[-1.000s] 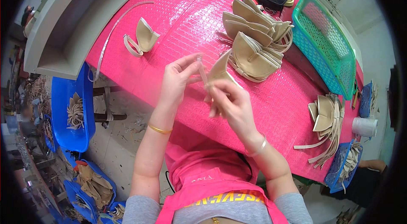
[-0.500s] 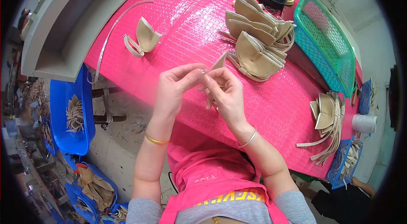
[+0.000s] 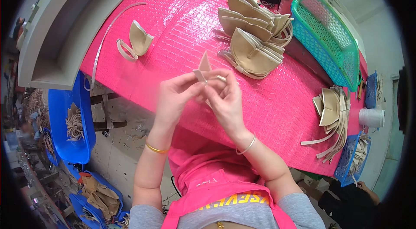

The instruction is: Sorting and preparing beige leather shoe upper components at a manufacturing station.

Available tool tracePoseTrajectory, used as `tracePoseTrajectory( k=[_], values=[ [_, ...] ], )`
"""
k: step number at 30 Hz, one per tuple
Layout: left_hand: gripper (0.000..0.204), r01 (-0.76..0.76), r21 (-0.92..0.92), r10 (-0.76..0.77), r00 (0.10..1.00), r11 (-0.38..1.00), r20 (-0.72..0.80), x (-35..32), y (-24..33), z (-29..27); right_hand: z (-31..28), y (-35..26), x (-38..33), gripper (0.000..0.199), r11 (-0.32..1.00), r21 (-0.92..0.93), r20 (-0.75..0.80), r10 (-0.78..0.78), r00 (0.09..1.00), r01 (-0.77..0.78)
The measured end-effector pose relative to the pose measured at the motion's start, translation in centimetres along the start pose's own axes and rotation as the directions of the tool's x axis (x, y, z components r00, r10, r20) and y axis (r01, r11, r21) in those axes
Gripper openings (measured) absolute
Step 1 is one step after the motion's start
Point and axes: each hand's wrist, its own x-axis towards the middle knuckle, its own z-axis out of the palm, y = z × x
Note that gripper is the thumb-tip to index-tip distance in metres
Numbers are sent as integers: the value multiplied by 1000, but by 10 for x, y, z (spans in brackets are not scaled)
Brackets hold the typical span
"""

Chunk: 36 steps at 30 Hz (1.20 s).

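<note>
Both hands meet over the front edge of the pink-covered table [image 3: 182, 43]. Between the fingertips is a beige strapped shoe-upper piece [image 3: 205, 61], its pointed tip standing up behind them. My left hand [image 3: 173, 97] pinches the strap end, where a small shiny bit shows. Thumb and fingers of my right hand [image 3: 224, 99] close on the same piece from the other side; much of it is hidden by the fingers. A single similar piece [image 3: 141, 40] with a looped strap lies at the left. Beyond my right hand sits a stack of matching pieces [image 3: 253, 53].
A green plastic basket [image 3: 325, 34] stands at the far right. Near the right edge lie more strapped pieces [image 3: 330, 105], a white roll [image 3: 372, 117] and a blue basket [image 3: 352, 159]. A grey shelf unit [image 3: 52, 51] borders the left. Blue bins [image 3: 71, 142] sit below.
My hands have come slightly nearer and turned, so the strap end and the piece's tip now show more. The view has shifted a little.
</note>
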Motion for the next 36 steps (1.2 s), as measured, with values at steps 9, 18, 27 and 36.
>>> tracePoseTrajectory(
  k=[9,18,27,36],
  values=[
    [23,66,93,-67,998,993,8,-28,-11,22,-16,-9,-25,24,932,-331,7,-151,989,144],
    [52,114,-89,-97,979,989,177,-7,-6,-16,-206,-78,-266,17,750,-419,-167,491,855,-512],
    [39,191,-114,-162,961,975,225,21,2,-15,-428,-58,-533,65,-279,100,-984,114,-136,-955],
    [42,102,-14,-91,931,995,354,-14,24,7,-455,-41,-425,20,-446,-325,-840,542,37,-834]
  ],
)
